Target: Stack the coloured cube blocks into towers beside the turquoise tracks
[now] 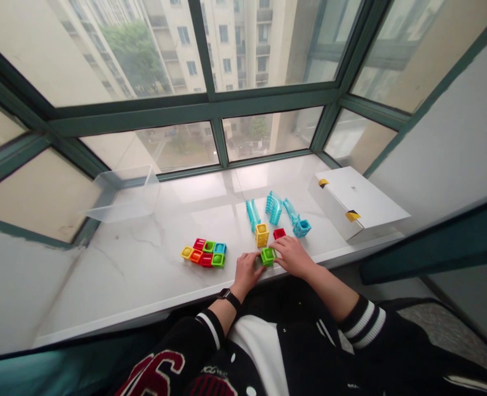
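A green cube block (pixel 267 256) stands near the front edge of a white sill (pixel 153 264), gripped from both sides. My left hand (pixel 247 270) closes on its left face and my right hand (pixel 293 256) on its right. Just behind it stand a yellow cube block (pixel 262 235) and a red cube block (pixel 279 233). Beyond those lie turquoise ribbed track pieces (pixel 274 208). A flat cluster of coloured cube blocks (pixel 204 253) sits to the left of my left hand.
A clear plastic tub (pixel 123 193) stands at the back left of the sill. A white cardboard box (pixel 357 202) lies at the right end. Green-framed windows (pixel 219 143) run behind. My lap is against the sill's front edge.
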A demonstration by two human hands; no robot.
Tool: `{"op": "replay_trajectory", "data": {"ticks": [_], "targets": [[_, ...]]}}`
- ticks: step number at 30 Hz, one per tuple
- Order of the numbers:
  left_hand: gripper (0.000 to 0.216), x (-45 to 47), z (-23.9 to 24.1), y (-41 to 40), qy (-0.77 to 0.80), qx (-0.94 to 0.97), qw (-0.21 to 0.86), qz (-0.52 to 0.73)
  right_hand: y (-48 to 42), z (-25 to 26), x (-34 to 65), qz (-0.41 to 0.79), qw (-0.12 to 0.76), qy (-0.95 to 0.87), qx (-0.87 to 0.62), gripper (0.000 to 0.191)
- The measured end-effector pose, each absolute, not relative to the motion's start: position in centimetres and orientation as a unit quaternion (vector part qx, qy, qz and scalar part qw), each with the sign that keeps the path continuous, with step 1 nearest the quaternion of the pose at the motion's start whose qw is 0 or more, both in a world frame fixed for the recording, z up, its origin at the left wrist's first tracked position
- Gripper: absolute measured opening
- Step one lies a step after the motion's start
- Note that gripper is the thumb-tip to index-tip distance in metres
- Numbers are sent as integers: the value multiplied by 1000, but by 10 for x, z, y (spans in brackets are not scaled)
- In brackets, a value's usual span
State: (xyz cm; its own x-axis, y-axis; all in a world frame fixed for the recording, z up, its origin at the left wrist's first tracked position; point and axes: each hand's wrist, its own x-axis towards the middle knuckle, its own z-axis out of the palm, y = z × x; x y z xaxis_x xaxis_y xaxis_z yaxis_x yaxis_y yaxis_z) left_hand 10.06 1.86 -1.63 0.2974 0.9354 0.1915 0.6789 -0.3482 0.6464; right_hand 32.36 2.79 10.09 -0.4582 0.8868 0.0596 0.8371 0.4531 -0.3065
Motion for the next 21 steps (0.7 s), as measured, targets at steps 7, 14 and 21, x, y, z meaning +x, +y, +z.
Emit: {"op": "replay_trajectory", "data": {"ticks": [7,14,21], "targets": [[51,101,-20,19,518,774,228,284,35,101,319,101,62,-847,-519,39],[52,101,-22,19,515,775,226,288,37,98,317,105,50,-851,-513,35],[52,102,-21,19,517,774,226,286,38,96,319,107,43,-850,-514,40]]}}
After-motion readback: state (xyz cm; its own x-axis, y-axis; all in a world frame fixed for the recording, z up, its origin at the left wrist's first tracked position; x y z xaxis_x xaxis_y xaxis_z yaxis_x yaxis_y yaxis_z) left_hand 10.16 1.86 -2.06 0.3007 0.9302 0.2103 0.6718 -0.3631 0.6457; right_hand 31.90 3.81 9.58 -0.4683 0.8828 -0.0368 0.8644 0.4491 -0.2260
